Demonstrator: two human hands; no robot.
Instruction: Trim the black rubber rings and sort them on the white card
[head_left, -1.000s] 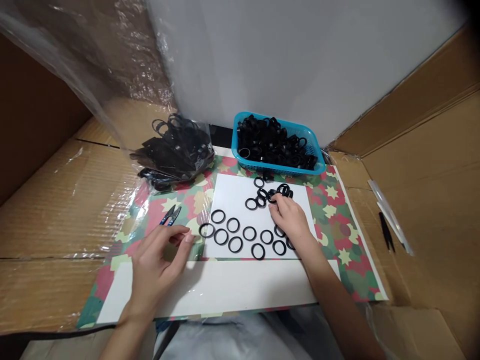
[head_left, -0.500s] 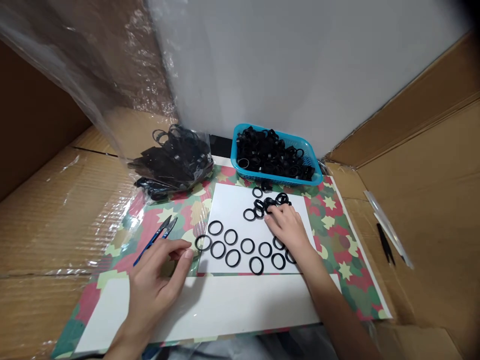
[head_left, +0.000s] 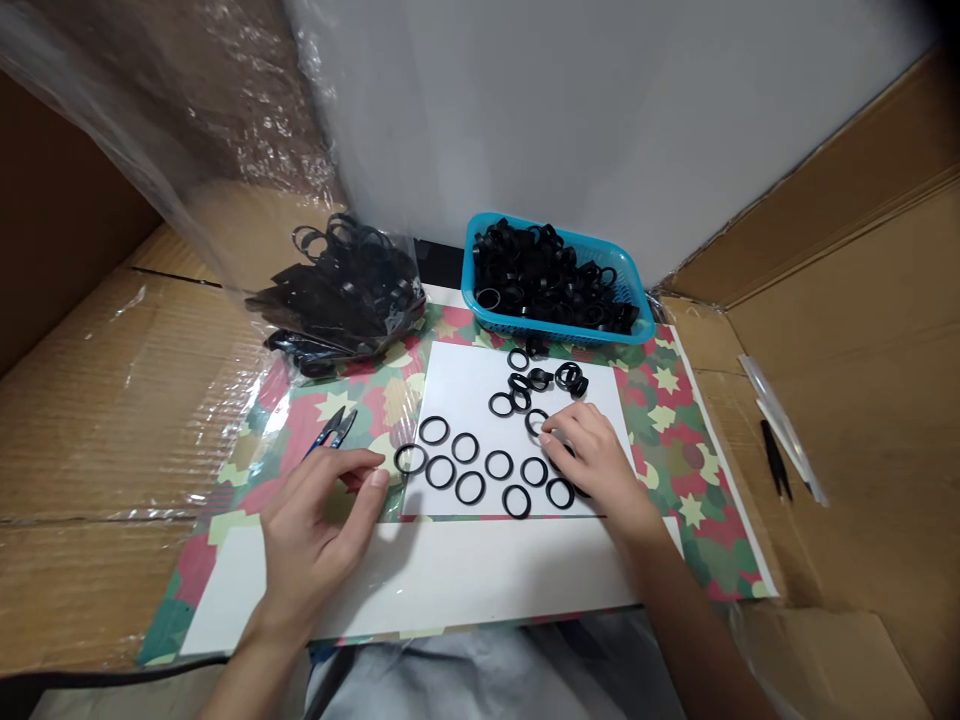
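Observation:
My right hand (head_left: 596, 460) is over the white sheet (head_left: 465, 375), its fingertips closed on the edge of a black ring (head_left: 535, 422). Above it sits a loose cluster of black rings and scraps (head_left: 540, 380), some overlapping. Across the sheet's lower part, several black rings (head_left: 470, 488) lie flat and spaced apart; a few on the right are partly covered by my right hand. My left hand (head_left: 319, 520) rests at the sheet's left with thumb and forefinger curved and slightly apart, holding nothing. Just beyond it are blue-handled thread snips (head_left: 334, 428), partly hidden by the hand.
A blue basket (head_left: 555, 330) heaped with black rings stands at the back. To its left is a clear plastic bag (head_left: 337, 300) of black pieces. Black tweezers (head_left: 775, 460) lie on the right cardboard. A camouflage-patterned board (head_left: 675, 440) lies beneath the sheet; a white strip (head_left: 465, 570) crosses its front.
My right hand has drawn a black ring out of the cluster toward me. My left hand keeps its pose. The whole view has shifted slightly.

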